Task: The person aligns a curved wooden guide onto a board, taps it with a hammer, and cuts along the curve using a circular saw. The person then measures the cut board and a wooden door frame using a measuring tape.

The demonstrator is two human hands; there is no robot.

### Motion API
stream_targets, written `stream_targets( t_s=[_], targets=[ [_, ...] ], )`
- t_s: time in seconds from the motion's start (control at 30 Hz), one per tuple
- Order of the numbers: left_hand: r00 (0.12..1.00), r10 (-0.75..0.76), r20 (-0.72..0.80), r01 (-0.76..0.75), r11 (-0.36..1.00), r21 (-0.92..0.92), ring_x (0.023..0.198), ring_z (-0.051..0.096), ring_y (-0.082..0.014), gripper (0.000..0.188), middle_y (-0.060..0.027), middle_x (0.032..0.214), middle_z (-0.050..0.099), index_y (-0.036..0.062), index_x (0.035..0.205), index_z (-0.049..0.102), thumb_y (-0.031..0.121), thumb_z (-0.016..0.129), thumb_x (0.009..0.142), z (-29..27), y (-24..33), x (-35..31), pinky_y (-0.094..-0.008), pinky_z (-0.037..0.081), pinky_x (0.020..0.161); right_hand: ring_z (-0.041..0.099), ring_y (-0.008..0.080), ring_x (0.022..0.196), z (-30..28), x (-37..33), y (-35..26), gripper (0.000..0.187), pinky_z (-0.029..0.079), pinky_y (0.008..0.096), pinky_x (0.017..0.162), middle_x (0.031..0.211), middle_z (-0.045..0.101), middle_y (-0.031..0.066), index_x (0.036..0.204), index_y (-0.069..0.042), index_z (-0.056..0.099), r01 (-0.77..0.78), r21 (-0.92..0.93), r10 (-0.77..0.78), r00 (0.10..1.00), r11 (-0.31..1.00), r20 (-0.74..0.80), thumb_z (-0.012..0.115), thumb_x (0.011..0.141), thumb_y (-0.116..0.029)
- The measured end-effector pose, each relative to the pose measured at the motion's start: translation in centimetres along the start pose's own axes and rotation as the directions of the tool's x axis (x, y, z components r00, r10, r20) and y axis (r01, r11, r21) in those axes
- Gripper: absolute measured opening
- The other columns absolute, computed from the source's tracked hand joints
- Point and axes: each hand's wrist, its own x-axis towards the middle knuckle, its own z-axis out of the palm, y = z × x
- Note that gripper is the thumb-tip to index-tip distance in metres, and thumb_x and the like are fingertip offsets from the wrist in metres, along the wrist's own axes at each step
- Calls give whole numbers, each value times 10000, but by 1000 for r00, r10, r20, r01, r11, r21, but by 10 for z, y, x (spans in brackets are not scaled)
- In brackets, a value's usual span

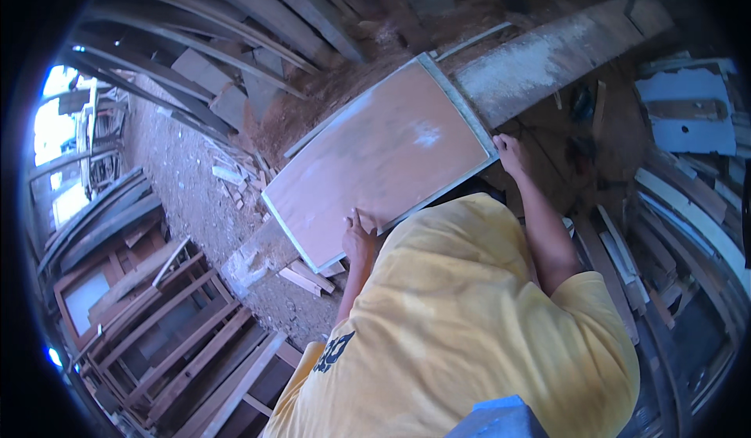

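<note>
A flat reddish-brown wooden panel (pixel 368 148) with pale edges lies slanted in front of me. A whitish smudge marks its surface toward the right. My left hand (pixel 360 239) rests on the panel near its close edge, index finger stretched out over the face. At the panel's right corner, my right hand (pixel 510 155) has its fingers curled round the edge. A long board (pixel 540 66), dusted white, extends behind the panel toward the far right. Part of what supports the panel is hidden beneath it.
Long planks (pixel 258 16) lean at the back left. Stacked wooden frames (pixel 180 336) fill the lower left, and timber strips (pixel 688 211) line the right. Wood offcuts (pixel 301 278) lie on the dirt floor (pixel 188 180). A white panel (pixel 688 129) stands at the far right.
</note>
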Motion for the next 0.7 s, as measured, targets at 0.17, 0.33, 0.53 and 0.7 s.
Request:
stream_targets(
  t_s=[0.17,0.33,0.53,0.7],
  targets=[
    [994,105,-26,-105,994,22,1119,689,-382,816,-252,1384,602,136,1507,494,374,826,801,-3,-15,9,-458,582,896,695,371,962,-18,-2,-18,480,521,478,813,994,728,153,1019,-83,706,-51,0,51,991,999,124,573,972,-542],
    [982,169,82,-172,985,34,1057,704,-391,672,-242,1166,716,124,1376,640,420,814,799,-20,-25,36,-467,577,857,700,351,1000,-16,3,-18,471,528,473,836,1028,737,145,1012,-103,735,-39,-54,45,994,998,104,537,988,-529],
    [934,352,59,-347,935,-79,918,732,-386,543,-243,1010,742,107,1209,750,484,767,819,-33,-48,62,-469,579,797,693,366,1046,11,13,-4,396,537,478,881,1084,728,187,1024,-60,716,-229,99,240,963,968,-122,602,947,-432],
    [926,319,199,-307,947,-92,970,722,-395,513,-253,1062,734,169,1234,746,516,718,857,-43,-37,66,-476,572,835,712,323,907,9,60,27,346,559,458,792,951,715,235,898,44,660,-355,545,561,782,759,-272,729,775,-271]
  ],
)
